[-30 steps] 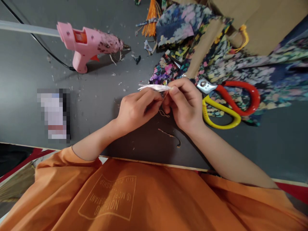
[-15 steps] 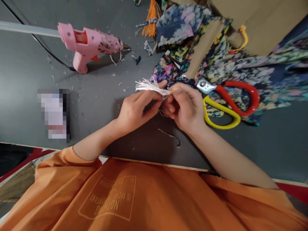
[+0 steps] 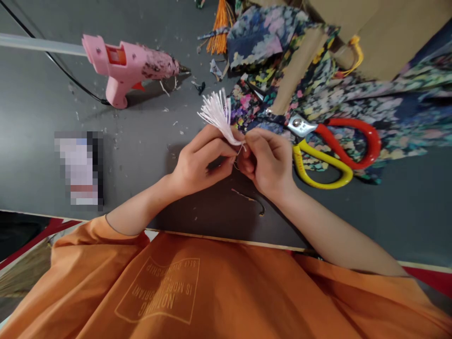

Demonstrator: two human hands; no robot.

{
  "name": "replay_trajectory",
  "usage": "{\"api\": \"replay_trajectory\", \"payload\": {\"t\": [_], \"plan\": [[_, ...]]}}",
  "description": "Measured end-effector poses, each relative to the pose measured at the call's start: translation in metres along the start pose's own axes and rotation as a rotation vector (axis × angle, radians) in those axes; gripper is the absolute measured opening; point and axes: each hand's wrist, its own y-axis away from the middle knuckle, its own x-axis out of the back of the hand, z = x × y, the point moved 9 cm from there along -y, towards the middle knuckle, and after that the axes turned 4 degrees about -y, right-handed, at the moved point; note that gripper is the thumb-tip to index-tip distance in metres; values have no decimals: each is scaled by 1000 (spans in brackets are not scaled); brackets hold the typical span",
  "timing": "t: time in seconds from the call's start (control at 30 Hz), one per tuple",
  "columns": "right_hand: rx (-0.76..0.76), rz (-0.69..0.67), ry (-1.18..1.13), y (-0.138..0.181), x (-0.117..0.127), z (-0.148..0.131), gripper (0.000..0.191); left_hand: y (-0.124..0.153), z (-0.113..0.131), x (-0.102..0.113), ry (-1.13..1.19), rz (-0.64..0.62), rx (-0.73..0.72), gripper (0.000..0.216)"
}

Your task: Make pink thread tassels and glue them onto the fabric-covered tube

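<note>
My left hand pinches the base of a small white tassel whose threads fan out up and to the left. My right hand is closed right beside it, fingertips pinched at the tassel's tied end where a thin thread shows. Both hands hover just above a grey table. Scissors with one red and one yellow handle lie just right of my right hand, on floral fabric.
A pink glue gun with a black cord lies at the upper left. An orange tassel and fabric scraps sit at the top. Brown cardboard fills the upper right. A blurred packet rests at left. A thread scrap lies near me.
The white tassel has swung from lying flat and pointing left to standing up with its threads spread. Both hands stayed close together, shifting only slightly.
</note>
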Motion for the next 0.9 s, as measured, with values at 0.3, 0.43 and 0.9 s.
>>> {"api": "replay_trajectory", "payload": {"t": [0.3, 0.43, 0.9], "plan": [[24, -3, 41, -1, -1, 3, 39, -1, -3, 0, 104, -14, 27, 15], [51, -29, 35, -3, -4, 0, 40, 0, -11, 0, 227, -14, 120, 13], [377, -14, 450, 1, 3, -31, 14, 11, -51, -18, 612, 15, 479, 24]]}}
